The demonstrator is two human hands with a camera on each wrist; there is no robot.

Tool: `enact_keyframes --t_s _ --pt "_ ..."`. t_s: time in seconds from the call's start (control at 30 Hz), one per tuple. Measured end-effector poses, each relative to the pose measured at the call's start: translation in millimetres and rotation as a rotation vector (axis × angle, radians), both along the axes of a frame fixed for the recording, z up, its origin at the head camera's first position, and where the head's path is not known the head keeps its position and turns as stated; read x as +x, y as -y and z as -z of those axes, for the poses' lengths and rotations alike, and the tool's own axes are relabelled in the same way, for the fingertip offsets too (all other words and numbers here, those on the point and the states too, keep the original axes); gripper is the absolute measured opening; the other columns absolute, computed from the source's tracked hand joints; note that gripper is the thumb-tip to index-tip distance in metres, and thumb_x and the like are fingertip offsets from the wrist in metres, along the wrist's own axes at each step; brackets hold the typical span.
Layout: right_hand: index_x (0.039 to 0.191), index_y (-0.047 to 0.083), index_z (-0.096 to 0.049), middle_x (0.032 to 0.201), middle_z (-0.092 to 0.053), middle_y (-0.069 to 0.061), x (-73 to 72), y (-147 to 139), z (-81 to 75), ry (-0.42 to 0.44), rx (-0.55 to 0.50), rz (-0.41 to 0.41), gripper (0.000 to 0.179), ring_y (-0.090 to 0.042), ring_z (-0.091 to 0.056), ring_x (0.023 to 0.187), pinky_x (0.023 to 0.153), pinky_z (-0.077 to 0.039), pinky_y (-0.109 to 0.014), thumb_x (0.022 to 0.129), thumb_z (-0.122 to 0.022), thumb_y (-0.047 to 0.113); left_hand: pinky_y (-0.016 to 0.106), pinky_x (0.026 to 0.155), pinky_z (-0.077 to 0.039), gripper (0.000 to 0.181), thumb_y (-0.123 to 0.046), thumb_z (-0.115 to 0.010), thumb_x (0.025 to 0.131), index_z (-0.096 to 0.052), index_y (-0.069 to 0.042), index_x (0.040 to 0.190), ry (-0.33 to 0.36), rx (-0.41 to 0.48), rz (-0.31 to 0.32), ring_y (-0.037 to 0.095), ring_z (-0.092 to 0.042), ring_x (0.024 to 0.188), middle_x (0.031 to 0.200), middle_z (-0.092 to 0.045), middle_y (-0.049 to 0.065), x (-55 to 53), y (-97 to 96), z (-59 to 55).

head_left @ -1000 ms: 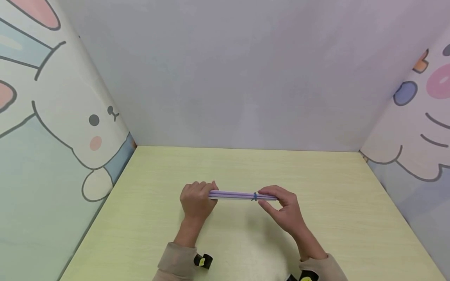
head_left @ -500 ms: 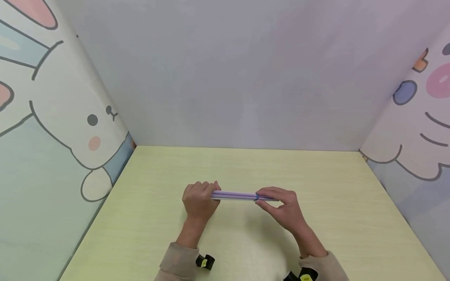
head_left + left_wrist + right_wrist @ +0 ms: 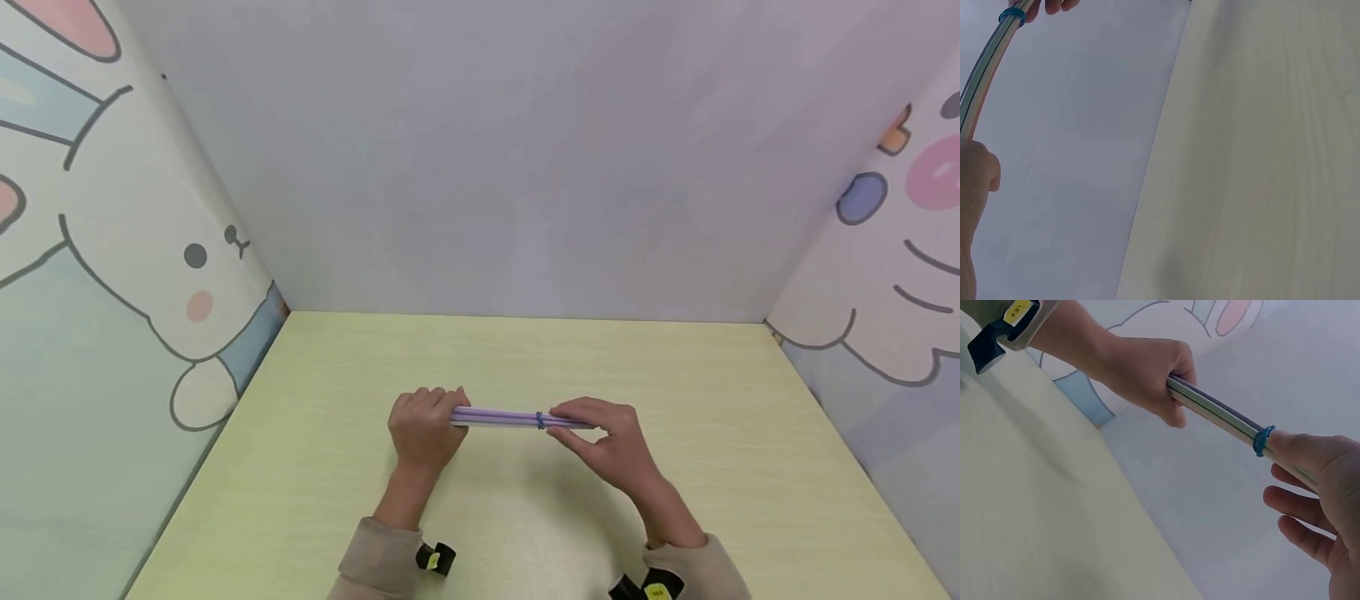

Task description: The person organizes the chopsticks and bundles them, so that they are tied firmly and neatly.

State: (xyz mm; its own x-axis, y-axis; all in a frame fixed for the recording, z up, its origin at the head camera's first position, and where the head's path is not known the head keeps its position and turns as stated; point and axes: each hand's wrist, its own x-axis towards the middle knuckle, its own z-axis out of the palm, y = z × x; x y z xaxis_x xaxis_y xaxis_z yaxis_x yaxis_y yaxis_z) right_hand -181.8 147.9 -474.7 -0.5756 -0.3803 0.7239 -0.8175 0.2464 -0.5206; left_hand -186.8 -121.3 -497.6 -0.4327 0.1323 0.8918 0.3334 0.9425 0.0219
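A bundle of slim, straight pastel sticks [image 3: 498,417] is held level above the table; lilac, green and peach tones show across the views. Around it sits a blue band [image 3: 540,420], closer to the right end. My left hand [image 3: 426,427] grips the left end in a fist, hiding that tip. With thumb and forefinger, my right hand [image 3: 607,442] pinches the bundle just right of the band. In the right wrist view the right thumb [image 3: 1300,450] lies against the band [image 3: 1262,441], while the other fingers are spread below the sticks.
The pale wooden table [image 3: 300,467] extends below both hands. A plain grey wall [image 3: 525,167] stands at its back edge. Side walls carry cartoon drawings, a rabbit [image 3: 165,250] on the left. Black wrist devices [image 3: 437,558] sit at the beige cuffs.
The blue band has shifted slightly left along the bundle, toward my left hand. My right fingertips moved left to the band, then slightly right. My left hand stays nearly still, keeping its grip.
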Motion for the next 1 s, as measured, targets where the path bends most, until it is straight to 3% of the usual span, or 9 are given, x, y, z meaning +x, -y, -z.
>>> enact_keyframes --t_s 0.13,0.27,0.43,0.53,0.7,0.87,1.0 --pt "0.102 0.005 -0.078 0.092 -0.077 -0.003 0.6 0 -8.5 -0.124 0.174 0.044 0.021 -0.017 -0.074 0.079 0.072 -0.058 -0.031 0.082 -0.082 0.008 0.033 0.047 -0.047 0.023 -0.016 -0.066 0.081 -0.063 -0.011 0.059 -0.005 -0.002 0.006 0.016 -0.046 0.041 0.052 -0.059 0.001 -1.0 0.8 0.6" --pt "0.103 0.004 -0.078 0.088 -0.076 0.001 3.0 3 -14.7 -0.241 0.353 0.117 0.023 -0.013 -0.071 0.076 0.075 -0.055 -0.04 0.089 -0.077 0.023 0.033 0.048 -0.047 0.024 -0.016 -0.066 0.081 -0.063 -0.012 0.058 -0.002 -0.007 0.004 0.016 -0.044 0.041 0.051 -0.058 0.0 -1.0 -1.6 1.4" --pt "0.102 0.004 -0.077 0.087 -0.076 0.001 5.6 13 -18.6 -0.234 0.47 0.153 0.03 -0.011 -0.069 0.076 0.082 -0.052 -0.042 0.076 -0.086 0.015 0.034 0.049 -0.047 0.023 -0.015 -0.068 0.08 -0.062 -0.012 0.058 0.009 -0.008 0.0 0.016 -0.044 0.042 0.051 -0.058 0.0 0.4 -6.5 0.3" --pt "0.106 0.005 -0.077 0.09 -0.076 0.001 7.4 20 -19.4 -0.191 0.529 0.158 0.031 -0.011 -0.07 0.078 0.083 -0.052 -0.041 0.078 -0.086 0.017 0.033 0.049 -0.047 0.023 -0.015 -0.07 0.079 -0.062 -0.012 0.058 0.013 -0.032 0.008 0.016 -0.047 0.043 0.052 -0.059 -0.001 1.3 -9.1 -0.3" --pt "0.111 0.005 -0.077 0.095 -0.077 -0.001 11.0 21 -22.4 -0.144 0.535 0.19 0.038 -0.015 -0.071 0.083 0.08 -0.055 -0.04 0.078 -0.087 0.022 0.033 0.05 -0.047 0.023 -0.016 -0.068 0.081 -0.064 -0.012 0.059 0.026 -0.043 -0.007 0.016 -0.049 0.044 0.053 -0.06 0.0 2.7 -6.1 -2.0" --pt "0.105 0.003 -0.077 0.093 -0.077 -0.004 9.7 13 -25.0 -0.21 0.449 0.221 0.036 -0.019 -0.071 0.081 0.075 -0.057 -0.039 0.072 -0.089 0.013 0.035 0.049 -0.047 0.021 -0.016 -0.068 0.082 -0.068 -0.011 0.061 0.029 -0.01 -0.02 0.017 -0.048 0.043 0.053 -0.061 0.001 2.0 5.3 -4.5" --pt "0.103 0.003 -0.077 0.093 -0.077 -0.004 10.3 14 -25.6 -0.218 0.475 0.244 0.031 -0.02 -0.07 0.079 0.075 -0.055 -0.039 0.074 -0.088 0.009 0.035 0.05 -0.048 0.019 -0.015 -0.07 0.081 -0.069 -0.012 0.062 0.038 -0.008 -0.023 0.017 -0.049 0.043 0.054 -0.062 0.0 1.1 7.3 -4.4"
